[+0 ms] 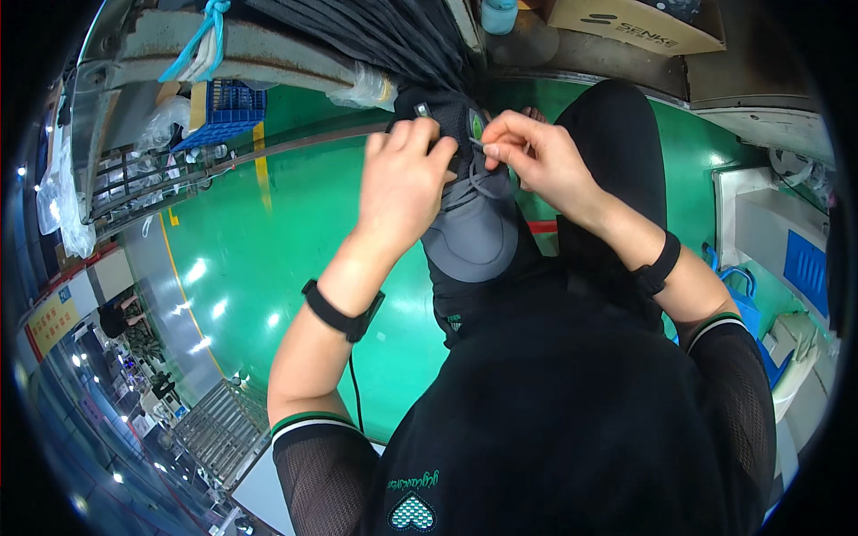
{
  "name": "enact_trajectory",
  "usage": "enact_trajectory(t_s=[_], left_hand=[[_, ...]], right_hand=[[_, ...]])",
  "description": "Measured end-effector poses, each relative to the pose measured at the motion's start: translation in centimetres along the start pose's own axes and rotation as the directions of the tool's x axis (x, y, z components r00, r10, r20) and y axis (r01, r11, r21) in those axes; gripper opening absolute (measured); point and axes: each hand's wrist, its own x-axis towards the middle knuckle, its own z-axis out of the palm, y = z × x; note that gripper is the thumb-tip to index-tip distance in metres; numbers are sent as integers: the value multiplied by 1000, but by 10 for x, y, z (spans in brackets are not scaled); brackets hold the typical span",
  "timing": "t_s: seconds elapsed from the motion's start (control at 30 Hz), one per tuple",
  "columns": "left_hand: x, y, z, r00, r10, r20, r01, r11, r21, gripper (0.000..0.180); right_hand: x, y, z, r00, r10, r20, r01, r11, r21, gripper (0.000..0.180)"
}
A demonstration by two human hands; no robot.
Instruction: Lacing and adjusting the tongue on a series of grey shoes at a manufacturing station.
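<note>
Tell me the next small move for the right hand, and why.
I'd probably draw the thin grey lace gently outward with the bare right hand: its thumb and forefinger seem to pinch the strand, while the bare left hand, fingers bent, is at the other side of the grey, round-toed lace-up shoe and looks placed to steady it.

Workshop clutter around a shiny green floor [295, 241]

A blue basket [226, 134] sits near a rusty metal frame [268, 68] with turquoise cord [215, 8] tied to it; clear bags [64, 214] hang at far left, and a yellow stripe [260, 161] marks the floor. At the top stand a cardboard box [626, 31] and a blue container [499, 17]; at right, a blue slotted panel [805, 270] on a pale cabinet [760, 234]; at lower left, a metal grating [222, 433]
</note>
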Motion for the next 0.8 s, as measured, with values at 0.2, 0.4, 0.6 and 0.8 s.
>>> enact_trajectory(t_s=[0.2, 0.4, 0.6, 0.8], left_hand=[[5, -19, 31, 988, -140, 71, 143, 988, -51, 12], [-3, -26, 41, 735, -673, -81, 347, 476, -808, 6], [-16, -26, 39, 743, -668, -43, 360, 452, -816, 5], [-34, -1, 24, 846, -451, -285, 341, 868, -361, 18]], right_hand=[[26, 0, 8, 769, -626, 131, 550, 542, -635, 7], [38, 6, 20, 699, -596, 395, 619, 227, -752, 9], [60, 13, 4, 716, -441, 541, 686, 588, -429, 5], [48, 21, 22, 791, -502, 350, 596, 500, -628, 5]])
